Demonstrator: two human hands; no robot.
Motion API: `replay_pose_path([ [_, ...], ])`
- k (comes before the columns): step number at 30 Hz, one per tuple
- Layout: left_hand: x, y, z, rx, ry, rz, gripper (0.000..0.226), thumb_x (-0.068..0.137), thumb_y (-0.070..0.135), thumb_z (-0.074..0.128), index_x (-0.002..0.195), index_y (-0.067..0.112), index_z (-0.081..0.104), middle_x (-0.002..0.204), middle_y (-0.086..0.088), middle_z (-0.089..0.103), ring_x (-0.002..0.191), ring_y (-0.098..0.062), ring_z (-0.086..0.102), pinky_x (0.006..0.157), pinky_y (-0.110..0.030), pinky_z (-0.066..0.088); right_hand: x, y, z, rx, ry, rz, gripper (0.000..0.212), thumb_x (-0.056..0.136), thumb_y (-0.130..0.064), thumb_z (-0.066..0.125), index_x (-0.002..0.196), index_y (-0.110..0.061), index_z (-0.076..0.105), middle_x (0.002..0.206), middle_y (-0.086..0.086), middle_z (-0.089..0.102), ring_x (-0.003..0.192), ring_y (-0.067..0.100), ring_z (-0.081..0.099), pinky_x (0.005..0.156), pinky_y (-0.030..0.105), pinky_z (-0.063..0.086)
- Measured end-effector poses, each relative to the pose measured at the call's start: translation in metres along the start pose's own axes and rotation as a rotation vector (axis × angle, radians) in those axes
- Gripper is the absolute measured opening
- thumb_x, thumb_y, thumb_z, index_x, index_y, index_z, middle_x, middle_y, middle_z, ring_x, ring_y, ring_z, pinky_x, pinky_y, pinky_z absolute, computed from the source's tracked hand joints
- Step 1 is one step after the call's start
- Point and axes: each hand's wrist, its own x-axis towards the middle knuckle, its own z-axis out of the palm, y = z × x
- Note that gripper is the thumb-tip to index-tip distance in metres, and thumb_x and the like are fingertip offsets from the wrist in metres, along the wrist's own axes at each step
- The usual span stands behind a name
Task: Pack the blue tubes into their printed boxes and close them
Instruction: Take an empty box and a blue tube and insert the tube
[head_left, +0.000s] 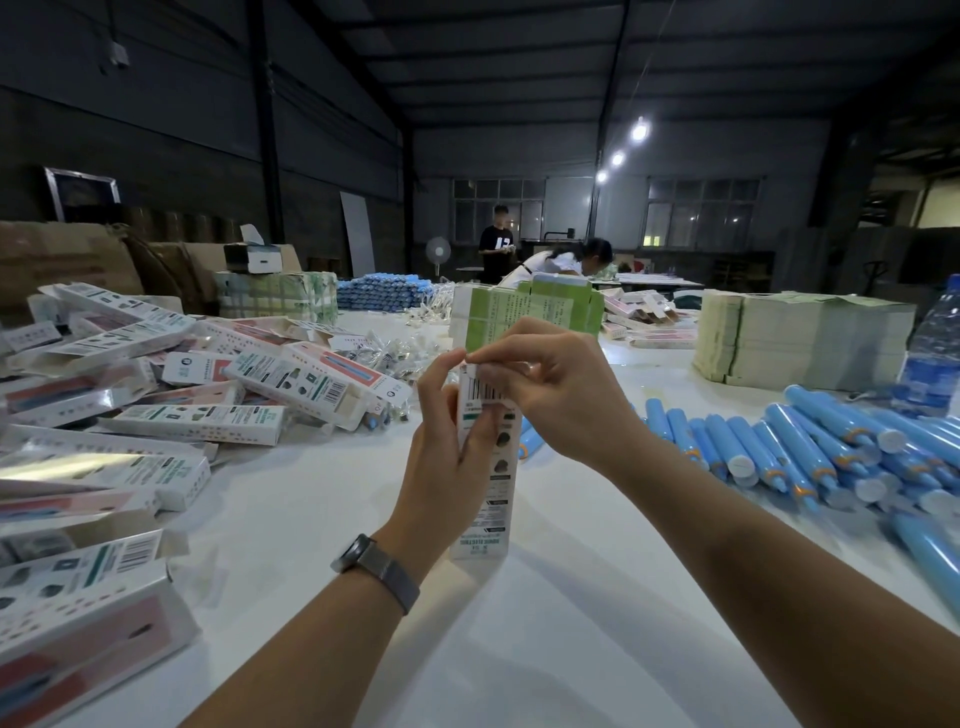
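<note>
A narrow white printed box (491, 483) stands upright on its lower end on the white table (545, 623), barcode side toward me. My left hand (447, 457) grips its upper body, thumb raised to the top end. My right hand (561, 389) curls over the top and pinches the top flap. No tube shows inside the box. Loose blue tubes (810, 452) with white caps lie in a heap to the right. A pile of printed boxes (156, 415) covers the left side.
Stacks of green-and-white leaflets (535, 306) stand behind the box, a larger flat stack (800, 332) at right. A water bottle (930, 353) stands at the right edge. More blue tubes (384, 291) are stacked far back. Two people work in the distance.
</note>
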Motion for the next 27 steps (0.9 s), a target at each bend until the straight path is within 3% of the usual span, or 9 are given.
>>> replay_pose_path([
  [2, 0.000, 0.000, 0.000, 0.000, -0.007, 0.002, 0.045, 0.094, 0.047, 0.046, 0.127, 0.068, 0.024, 0.100, 0.000, 0.065, 0.077, -0.013, 0.070, 0.067, -0.040, 0.059, 0.001, -0.001, -0.002, -0.026, 0.004, -0.012, 0.012, 0.088, -0.011, 0.070, 0.095, -0.017, 0.079, 0.078, -0.019, 0.060, 0.078, 0.007, 0.061, 0.072, 0.030, 0.052],
  [8, -0.001, -0.001, 0.001, 0.023, -0.024, 0.020, 0.047, 0.096, 0.048, 0.044, 0.132, 0.066, 0.021, 0.106, 0.003, 0.064, 0.087, -0.016, 0.070, 0.074, -0.046, 0.058, 0.000, -0.002, -0.002, -0.073, 0.029, -0.043, 0.011, 0.088, -0.013, 0.070, 0.093, -0.018, 0.079, 0.075, -0.020, 0.057, 0.074, 0.006, 0.059, 0.066, 0.024, 0.046],
  [11, -0.002, 0.001, 0.002, 0.002, -0.034, 0.016, 0.053, 0.095, 0.045, 0.049, 0.133, 0.066, 0.018, 0.108, 0.015, 0.063, 0.092, -0.012, 0.068, 0.074, -0.034, 0.058, 0.000, -0.004, 0.000, -0.084, 0.049, -0.041, 0.011, 0.087, -0.015, 0.069, 0.092, -0.018, 0.079, 0.076, -0.021, 0.058, 0.075, 0.006, 0.059, 0.065, 0.030, 0.050],
  [14, -0.002, 0.002, 0.004, 0.032, -0.058, 0.040, 0.081, 0.088, 0.023, 0.067, 0.138, 0.058, 0.014, 0.117, 0.039, 0.056, 0.103, -0.001, 0.066, 0.078, -0.014, 0.053, 0.000, -0.007, 0.001, -0.090, 0.061, -0.006, 0.011, 0.087, -0.015, 0.069, 0.091, -0.017, 0.079, 0.078, -0.019, 0.059, 0.080, 0.012, 0.061, 0.067, 0.044, 0.056],
  [17, -0.003, 0.000, 0.003, 0.066, -0.071, 0.054, 0.090, 0.084, 0.017, 0.070, 0.142, 0.048, 0.010, 0.120, 0.046, 0.049, 0.108, 0.005, 0.063, 0.084, -0.010, 0.050, 0.000, -0.010, 0.003, -0.078, 0.057, 0.033, 0.011, 0.087, -0.015, 0.069, 0.092, -0.017, 0.079, 0.077, -0.017, 0.059, 0.081, 0.014, 0.060, 0.069, 0.048, 0.055],
  [24, -0.004, -0.005, 0.004, 0.124, 0.004, 0.036, 0.091, 0.086, -0.001, 0.072, 0.145, 0.032, 0.012, 0.122, 0.018, 0.055, 0.102, -0.001, 0.066, 0.082, -0.017, 0.054, -0.006, -0.012, 0.012, -0.146, 0.088, 0.037, 0.016, 0.091, -0.020, 0.068, 0.103, -0.020, 0.078, 0.084, -0.007, 0.071, 0.082, 0.015, 0.063, 0.074, 0.045, 0.053],
  [27, -0.004, -0.007, 0.003, 0.127, 0.024, 0.029, 0.082, 0.086, -0.002, 0.070, 0.140, 0.032, 0.018, 0.121, 0.012, 0.057, 0.098, -0.004, 0.068, 0.080, -0.021, 0.055, -0.010, -0.013, 0.016, -0.171, 0.106, 0.034, 0.025, 0.091, -0.019, 0.067, 0.115, -0.020, 0.073, 0.099, -0.005, 0.075, 0.095, 0.015, 0.065, 0.083, 0.042, 0.053],
])
